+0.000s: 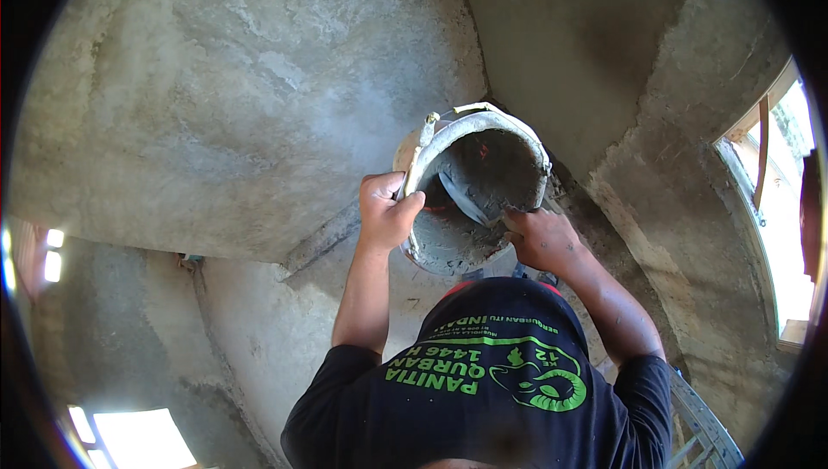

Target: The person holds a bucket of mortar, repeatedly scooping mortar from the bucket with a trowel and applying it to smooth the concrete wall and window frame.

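A round bucket with a pale, mortar-crusted rim is in front of my chest, its mouth tilted toward me. My left hand grips the left side of the rim, thumb on the inner side. Inside, grey wet mortar coats the wall and lies along the lower part. My right hand is closed at the bucket's right edge around the handle of a trowel, most of which the fingers hide. The trowel's smooth grey blade reaches into the bucket and touches the mortar.
Rough grey plastered wall fills the upper left, and a darker, smoother plaster patch lies beyond the bucket. A bright window opening with a wooden frame is at the right. Part of a metal ladder shows at the lower right.
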Tool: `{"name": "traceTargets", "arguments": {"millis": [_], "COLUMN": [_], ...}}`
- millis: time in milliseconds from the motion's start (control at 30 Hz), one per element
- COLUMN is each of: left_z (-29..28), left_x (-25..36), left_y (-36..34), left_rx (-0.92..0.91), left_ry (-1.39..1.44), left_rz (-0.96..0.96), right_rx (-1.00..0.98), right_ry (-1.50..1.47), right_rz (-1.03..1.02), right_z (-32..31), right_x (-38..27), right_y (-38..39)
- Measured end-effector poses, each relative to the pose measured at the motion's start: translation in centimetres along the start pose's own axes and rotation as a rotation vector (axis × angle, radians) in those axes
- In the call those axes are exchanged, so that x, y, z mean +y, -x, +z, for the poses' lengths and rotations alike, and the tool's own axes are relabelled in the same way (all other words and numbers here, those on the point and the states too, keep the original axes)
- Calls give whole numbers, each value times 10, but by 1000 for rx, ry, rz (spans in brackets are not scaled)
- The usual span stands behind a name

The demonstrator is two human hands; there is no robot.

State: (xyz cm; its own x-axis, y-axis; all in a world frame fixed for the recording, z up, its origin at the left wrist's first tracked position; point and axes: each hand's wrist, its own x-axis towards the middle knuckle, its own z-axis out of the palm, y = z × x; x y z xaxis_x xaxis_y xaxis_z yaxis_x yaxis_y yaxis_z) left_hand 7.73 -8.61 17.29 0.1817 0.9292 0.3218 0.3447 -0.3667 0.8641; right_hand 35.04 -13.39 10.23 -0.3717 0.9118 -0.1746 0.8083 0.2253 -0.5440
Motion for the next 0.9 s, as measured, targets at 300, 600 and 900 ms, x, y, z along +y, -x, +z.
{"name": "traceTargets", "arguments": {"millis": [300,600,900], "left_z": [1,17,23], "left_x": [4,5,5], "left_y": [-2,-9,-6], "left_rx": [-108,-222,-176], "left_ry": [-3,-27,11], "left_rz": [-19,17,-102], "right_rx": [-176,-306,-689], "right_ry": [89,-177,-798], "right_rz": [-9,-186,-59], "right_z": [-52,-18,4], "right_x": [-5,30,62], "right_y": [-1,-30,-44]}}
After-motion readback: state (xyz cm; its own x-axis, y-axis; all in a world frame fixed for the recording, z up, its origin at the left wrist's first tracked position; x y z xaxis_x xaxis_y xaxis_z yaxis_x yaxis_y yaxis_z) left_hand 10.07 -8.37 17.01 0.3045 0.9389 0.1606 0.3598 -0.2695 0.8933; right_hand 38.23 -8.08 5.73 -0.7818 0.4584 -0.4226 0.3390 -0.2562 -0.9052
